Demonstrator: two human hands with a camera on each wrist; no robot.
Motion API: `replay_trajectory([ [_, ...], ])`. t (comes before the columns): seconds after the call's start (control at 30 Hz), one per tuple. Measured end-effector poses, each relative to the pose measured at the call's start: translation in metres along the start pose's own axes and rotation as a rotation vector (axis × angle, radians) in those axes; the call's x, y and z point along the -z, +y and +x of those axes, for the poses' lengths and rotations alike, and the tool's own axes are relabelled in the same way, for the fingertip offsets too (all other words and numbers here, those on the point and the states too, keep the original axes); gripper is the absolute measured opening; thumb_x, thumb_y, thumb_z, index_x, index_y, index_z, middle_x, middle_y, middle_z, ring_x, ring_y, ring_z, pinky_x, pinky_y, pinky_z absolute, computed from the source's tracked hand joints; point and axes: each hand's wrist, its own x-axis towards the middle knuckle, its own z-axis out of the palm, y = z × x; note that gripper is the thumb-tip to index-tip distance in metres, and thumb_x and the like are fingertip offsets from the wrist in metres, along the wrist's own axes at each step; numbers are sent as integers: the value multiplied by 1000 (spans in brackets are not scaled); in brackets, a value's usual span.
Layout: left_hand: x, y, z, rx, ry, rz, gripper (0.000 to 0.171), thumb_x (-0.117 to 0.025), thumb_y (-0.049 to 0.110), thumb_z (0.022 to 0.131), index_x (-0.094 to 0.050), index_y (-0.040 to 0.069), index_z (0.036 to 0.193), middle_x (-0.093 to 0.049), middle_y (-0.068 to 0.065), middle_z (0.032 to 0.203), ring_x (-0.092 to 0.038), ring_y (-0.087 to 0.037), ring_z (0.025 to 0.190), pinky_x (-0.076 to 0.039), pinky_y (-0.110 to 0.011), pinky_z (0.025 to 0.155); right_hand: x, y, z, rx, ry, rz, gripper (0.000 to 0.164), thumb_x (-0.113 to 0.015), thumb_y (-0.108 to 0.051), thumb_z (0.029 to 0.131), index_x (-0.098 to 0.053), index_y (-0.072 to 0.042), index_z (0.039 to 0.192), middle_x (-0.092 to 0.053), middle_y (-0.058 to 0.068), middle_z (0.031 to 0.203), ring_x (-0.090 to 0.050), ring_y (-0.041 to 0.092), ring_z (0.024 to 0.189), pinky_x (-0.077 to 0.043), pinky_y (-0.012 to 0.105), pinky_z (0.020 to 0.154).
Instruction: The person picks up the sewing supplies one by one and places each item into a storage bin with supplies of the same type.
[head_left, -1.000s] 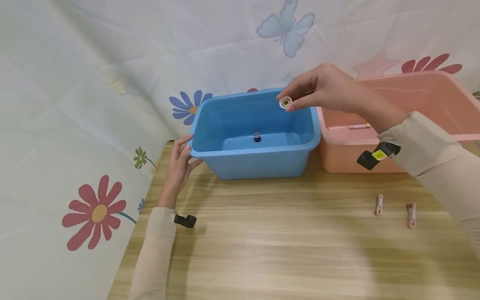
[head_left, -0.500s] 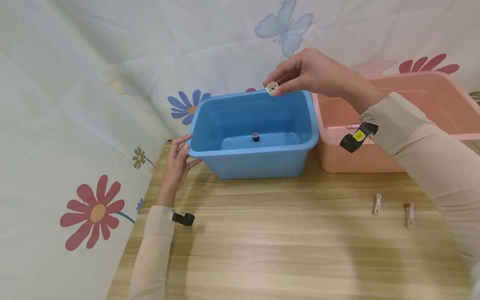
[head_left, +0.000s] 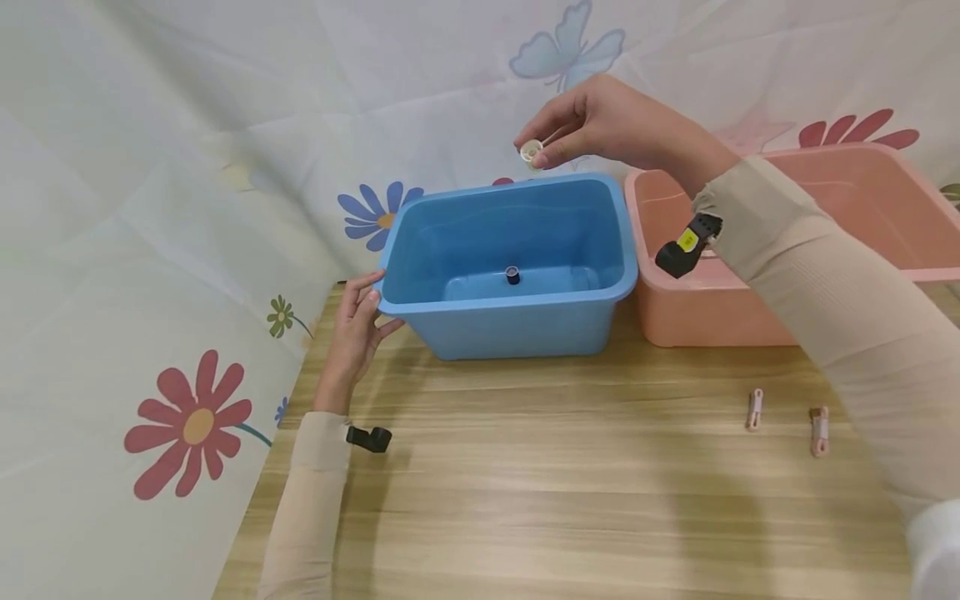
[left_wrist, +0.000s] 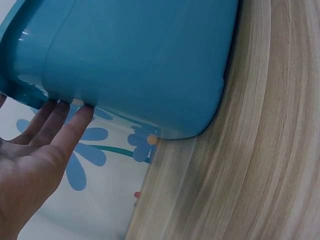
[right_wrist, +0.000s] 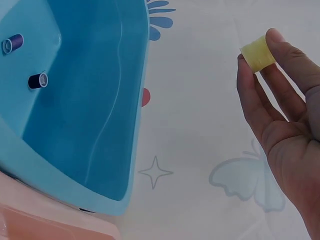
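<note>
My right hand (head_left: 600, 123) pinches a small spool of pale yellow thread (right_wrist: 258, 54) between thumb and fingertips. It is raised over the back edge of a blue plastic tub (head_left: 510, 329), with the spool's white end (head_left: 531, 152) facing the head camera. My left hand (head_left: 356, 333) grips the tub's left rim, and in the left wrist view several fingers (left_wrist: 70, 131) reach under the lip against the outer wall. On the tub's floor lie a dark spool of thread (right_wrist: 38, 80) and a purple spool of thread (right_wrist: 13, 43); the head view shows just one dark spool (head_left: 513, 275).
A pink plastic tub (head_left: 720, 317) stands right beside the blue one, partly covered by the right forearm. Two small pink folded bundles, one slim (head_left: 755, 410) and one wider (head_left: 820, 432), lie on the wood-grain table (head_left: 525, 483). A flower-printed cloth (head_left: 450, 100) hangs behind.
My right hand has risen and moved left with the spool of thread, from the tub's right side to above its back edge. My left hand has stayed at the rim.
</note>
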Motion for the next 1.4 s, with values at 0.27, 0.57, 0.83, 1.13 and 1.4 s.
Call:
replay_trajectory([
  [0.27, 0, 0, 1, 11, 7, 5, 35, -52, 28, 107, -52, 20, 141, -40, -14, 152, -49, -33, 132, -59, -39, 89, 1, -1, 14, 10, 2, 65, 39, -76, -35, 92, -72, -17, 127, -70, 1, 122, -69, 17, 109, -54, 37, 99],
  [0.57, 0, -1, 1, 3, 13, 9, 36, -55, 31, 106, -53, 20, 140, -41, -14, 152, -45, -39, 136, -58, -39, 89, -2, 2, 28, -28, -21, 148, 45, -77, -34, 90, -68, -12, 128, -69, 6, 122, -71, 20, 107, -54, 33, 98],
  [0.83, -1, 0, 1, -10, 5, 2, 35, -54, 29, 107, -52, 19, 141, -40, -15, 153, -41, -46, 139, -58, -40, 89, -8, 12, 39, -68, -96, 97, 42, -75, -32, 93, -68, -11, 129, -69, 6, 122, -67, 22, 109, -54, 37, 99],
  [1.13, -3, 0, 3, -9, 0, 4, 37, -52, 28, 107, -51, 18, 142, -38, -17, 153, -44, -43, 137, -58, -39, 88, -12, 27, 43, -113, -151, 85, 44, -75, -33, 93, -66, -12, 131, -67, 5, 125, -66, 24, 113, -50, 41, 104],
  [1.4, -4, -1, 5, 0, 0, -5, 36, -53, 28, 107, -51, 19, 142, -38, -16, 154, -41, -45, 138, -58, -40, 89, -19, 43, 45, -170, -267, 93, 40, -73, -28, 96, -66, -7, 129, -68, 13, 125, -67, 22, 107, -52, 40, 102],
])
